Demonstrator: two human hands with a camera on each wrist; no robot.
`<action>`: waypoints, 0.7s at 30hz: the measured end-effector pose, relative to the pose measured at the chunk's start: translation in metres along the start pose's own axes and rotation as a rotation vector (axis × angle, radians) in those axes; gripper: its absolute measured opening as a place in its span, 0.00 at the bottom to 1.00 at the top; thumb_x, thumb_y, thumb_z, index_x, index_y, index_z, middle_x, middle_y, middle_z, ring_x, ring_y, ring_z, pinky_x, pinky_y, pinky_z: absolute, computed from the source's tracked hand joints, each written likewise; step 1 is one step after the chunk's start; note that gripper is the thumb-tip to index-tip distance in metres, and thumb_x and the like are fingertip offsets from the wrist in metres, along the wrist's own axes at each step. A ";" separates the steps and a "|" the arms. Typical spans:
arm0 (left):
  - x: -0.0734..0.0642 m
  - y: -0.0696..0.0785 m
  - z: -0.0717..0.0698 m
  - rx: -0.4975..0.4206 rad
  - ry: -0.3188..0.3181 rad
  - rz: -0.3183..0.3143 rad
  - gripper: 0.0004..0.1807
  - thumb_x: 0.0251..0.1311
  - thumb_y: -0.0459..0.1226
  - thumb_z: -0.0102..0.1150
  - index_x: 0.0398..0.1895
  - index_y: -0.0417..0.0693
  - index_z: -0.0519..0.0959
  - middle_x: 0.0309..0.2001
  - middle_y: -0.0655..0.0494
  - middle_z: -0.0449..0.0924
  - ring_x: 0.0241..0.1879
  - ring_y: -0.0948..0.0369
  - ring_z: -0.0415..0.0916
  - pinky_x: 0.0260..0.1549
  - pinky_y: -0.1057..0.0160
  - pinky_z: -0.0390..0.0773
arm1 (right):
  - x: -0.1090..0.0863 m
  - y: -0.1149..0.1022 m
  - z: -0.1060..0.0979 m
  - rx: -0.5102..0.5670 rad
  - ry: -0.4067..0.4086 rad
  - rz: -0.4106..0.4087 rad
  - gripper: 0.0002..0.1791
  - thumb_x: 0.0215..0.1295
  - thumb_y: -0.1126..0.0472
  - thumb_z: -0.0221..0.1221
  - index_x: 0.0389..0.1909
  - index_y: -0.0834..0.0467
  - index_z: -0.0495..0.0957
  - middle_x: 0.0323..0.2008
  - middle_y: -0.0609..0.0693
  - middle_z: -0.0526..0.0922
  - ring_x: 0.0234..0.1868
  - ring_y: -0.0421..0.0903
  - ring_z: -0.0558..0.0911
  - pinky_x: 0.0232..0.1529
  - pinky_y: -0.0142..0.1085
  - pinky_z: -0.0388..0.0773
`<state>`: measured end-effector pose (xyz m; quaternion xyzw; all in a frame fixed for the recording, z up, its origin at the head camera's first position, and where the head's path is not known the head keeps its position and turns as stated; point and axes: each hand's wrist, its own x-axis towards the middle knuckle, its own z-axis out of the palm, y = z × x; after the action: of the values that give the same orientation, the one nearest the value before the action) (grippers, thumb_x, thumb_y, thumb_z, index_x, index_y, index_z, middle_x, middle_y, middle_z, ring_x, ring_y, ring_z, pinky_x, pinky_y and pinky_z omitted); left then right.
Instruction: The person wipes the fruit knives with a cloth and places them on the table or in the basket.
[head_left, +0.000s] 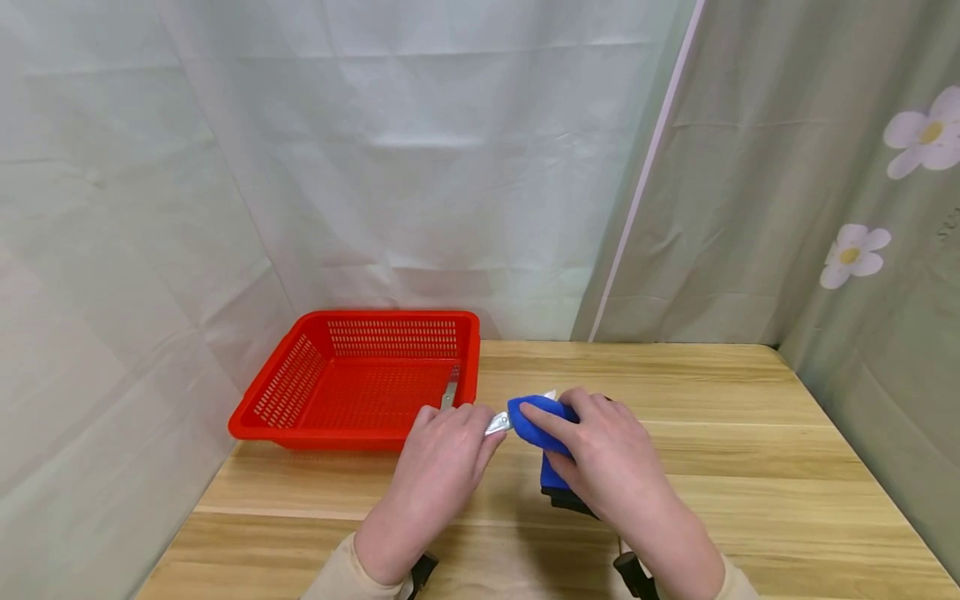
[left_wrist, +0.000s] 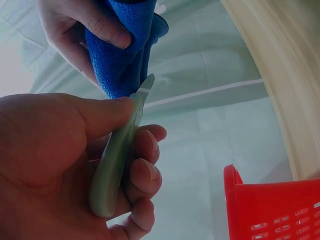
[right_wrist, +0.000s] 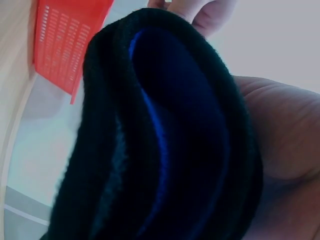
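Note:
In the head view, my left hand (head_left: 442, 460) grips a slim tool by its pale, glossy handle (head_left: 497, 423). The left wrist view shows this handle (left_wrist: 114, 172) as light green, with the thumb along it and the fingers curled beneath. My right hand (head_left: 617, 454) pinches a folded blue cloth (head_left: 534, 423) with dark edging around the tool's other end. Most of that end is hidden by the cloth; a whitish tip (head_left: 551, 394) shows past it. Seen from the right wrist, the cloth's layered dark edge hangs in loose folds below the hand.
A red plastic basket (head_left: 273, 434) with slotted walls stands on the wooden table (head_left: 720, 467), left of the hands. Inside it, along the right wall, lies a thin greyish utensil (head_left: 449, 393). A pale curtain (head_left: 450, 183) hangs behind the table.

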<state>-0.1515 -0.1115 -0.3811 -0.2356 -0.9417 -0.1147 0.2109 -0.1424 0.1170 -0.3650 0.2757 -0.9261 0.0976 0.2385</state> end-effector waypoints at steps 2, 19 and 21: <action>0.000 0.000 -0.001 0.000 -0.001 0.001 0.12 0.75 0.48 0.70 0.44 0.50 0.83 0.26 0.63 0.75 0.28 0.64 0.73 0.38 0.58 0.69 | 0.000 0.000 0.000 -0.001 -0.002 0.001 0.35 0.55 0.57 0.86 0.66 0.39 0.88 0.51 0.54 0.86 0.49 0.57 0.88 0.53 0.53 0.86; 0.000 -0.001 0.000 0.018 0.018 0.015 0.13 0.73 0.47 0.74 0.43 0.51 0.81 0.25 0.64 0.71 0.26 0.64 0.68 0.36 0.60 0.68 | 0.001 0.010 0.000 0.008 0.013 0.032 0.36 0.55 0.61 0.85 0.66 0.41 0.88 0.50 0.56 0.86 0.46 0.56 0.87 0.49 0.53 0.86; 0.000 -0.001 0.000 0.023 0.018 0.015 0.13 0.72 0.47 0.74 0.43 0.51 0.81 0.25 0.64 0.71 0.26 0.64 0.67 0.36 0.60 0.68 | 0.001 0.012 -0.001 0.013 0.015 0.037 0.36 0.55 0.61 0.85 0.66 0.41 0.88 0.50 0.56 0.86 0.46 0.56 0.87 0.49 0.54 0.86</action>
<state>-0.1517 -0.1130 -0.3811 -0.2394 -0.9392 -0.1044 0.2228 -0.1498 0.1269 -0.3646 0.2594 -0.9285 0.1099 0.2420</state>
